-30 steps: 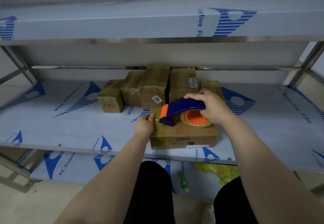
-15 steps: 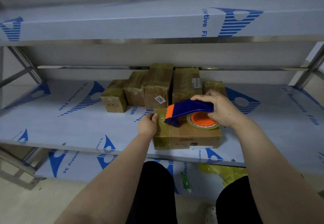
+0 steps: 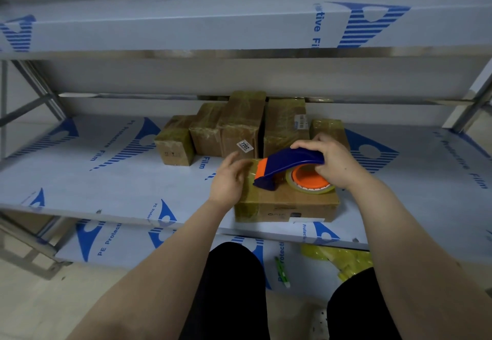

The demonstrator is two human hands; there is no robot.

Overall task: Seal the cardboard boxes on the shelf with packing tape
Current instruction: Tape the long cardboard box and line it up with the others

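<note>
We're mid-box: front box [image 3: 287, 203] looks half taped, right grip [image 3: 338, 163] wrapped round the tape dispenser [image 3: 290, 162], left grip [image 3: 229, 179] spread loose. Back boxes [image 3: 239, 126] look done.

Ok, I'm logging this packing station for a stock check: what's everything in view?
shelves: three, white film with blue print, stacked in a metal rack.
front box: one, brown cardboard, front edge of the middle one.
back boxes: five, brown, tape-wrapped, rowed behind it.
label: one, white, reads 7202, on a back box.
tape dispenser: one, blue and orange, atop the front box.
tape roll: one, clear on orange hub, in the dispenser.
green stick: one, lowest shelf.
crumpled plastic: one, yellow-green, lowest shelf, right.
left hand: open-fingered, blurred, over the front box's left end.
right hand: grips the dispenser's handle.
</note>
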